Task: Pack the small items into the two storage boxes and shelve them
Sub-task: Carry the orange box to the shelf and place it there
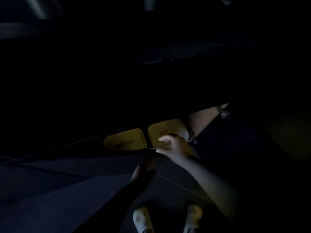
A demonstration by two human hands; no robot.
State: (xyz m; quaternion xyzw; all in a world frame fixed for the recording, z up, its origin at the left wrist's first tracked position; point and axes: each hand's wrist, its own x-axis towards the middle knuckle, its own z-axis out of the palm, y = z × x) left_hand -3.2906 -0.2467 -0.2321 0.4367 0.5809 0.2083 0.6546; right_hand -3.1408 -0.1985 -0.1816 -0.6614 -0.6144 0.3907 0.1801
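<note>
Head view, very dark: we see two yellow storage boxes side by side on a low shelf, our right hand curled at the right box, left hand unreadable; shelving looks nearly done.

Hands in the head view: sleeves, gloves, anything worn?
Very dark frame. The right hand is bare, with a bare forearm and no visible sleeve, glove or watch. The left hand is in shadow; its arm looks dark, possibly a long dark sleeve, but I cannot tell.
</note>
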